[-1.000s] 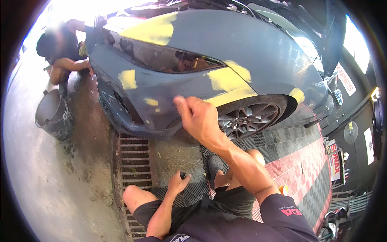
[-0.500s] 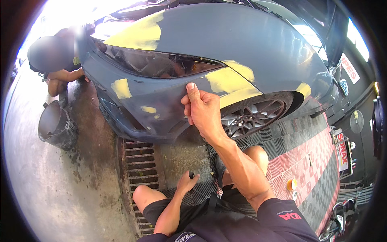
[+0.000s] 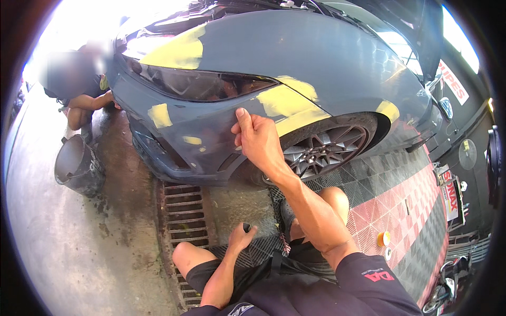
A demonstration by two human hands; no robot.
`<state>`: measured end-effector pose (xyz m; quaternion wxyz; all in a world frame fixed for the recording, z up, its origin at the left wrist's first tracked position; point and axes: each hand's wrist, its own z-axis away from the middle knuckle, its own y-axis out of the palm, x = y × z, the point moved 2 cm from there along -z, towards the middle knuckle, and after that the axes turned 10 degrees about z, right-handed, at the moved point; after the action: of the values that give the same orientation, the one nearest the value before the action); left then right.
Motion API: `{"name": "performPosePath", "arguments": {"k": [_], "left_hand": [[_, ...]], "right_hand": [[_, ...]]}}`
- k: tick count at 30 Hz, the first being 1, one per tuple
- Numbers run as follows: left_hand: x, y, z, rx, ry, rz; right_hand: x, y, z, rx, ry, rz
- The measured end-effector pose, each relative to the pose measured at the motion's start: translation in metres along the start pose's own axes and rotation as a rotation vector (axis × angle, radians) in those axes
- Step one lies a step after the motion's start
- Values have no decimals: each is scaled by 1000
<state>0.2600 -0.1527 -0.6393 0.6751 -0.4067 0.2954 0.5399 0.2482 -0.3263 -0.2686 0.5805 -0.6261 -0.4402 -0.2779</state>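
My right hand (image 3: pixel 258 139) rests against the grey car's front bumper (image 3: pixel 211 142), just below the dark headlight (image 3: pixel 200 84). Its index finger points up along the panel and the other fingers are curled, with nothing visible in them. Yellow filler patches (image 3: pixel 287 102) lie right beside the hand, and others sit on the hood and bumper. My left hand (image 3: pixel 240 238) hangs low between my knees, over the floor grating (image 3: pixel 182 210). It is closed around a small dark object (image 3: pixel 245 227). I am squatting in dark shorts.
The front wheel (image 3: pixel 324 150) is just right of my right hand. A grey bucket (image 3: pixel 79 168) stands on the wet concrete at left, and another person (image 3: pixel 79 89) crouches by the car's nose. Red and black floor tiles (image 3: pixel 400 210) lie at right.
My right hand rose from in front of the wheel arch and settled on the bumper under the headlight. My head came closer to the car. The left hand stayed low.
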Motion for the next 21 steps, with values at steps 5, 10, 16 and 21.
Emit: {"name": "performPosePath", "arguments": {"k": [5,10,16,21], "left_hand": [[-8,-3,10,1,-25,-26],[-16,-4,21,-61,27,-34],[-15,-6,21,-42,-8,-53],[-21,-3,21,-49,-17,-21]], "right_hand": [[-3,-13,25,-262,-763,750],[-7,6,18,-264,-878,1063],[-1,63,16,-143,-912,1045],[14,83,11,9,-1090,1061]]}}
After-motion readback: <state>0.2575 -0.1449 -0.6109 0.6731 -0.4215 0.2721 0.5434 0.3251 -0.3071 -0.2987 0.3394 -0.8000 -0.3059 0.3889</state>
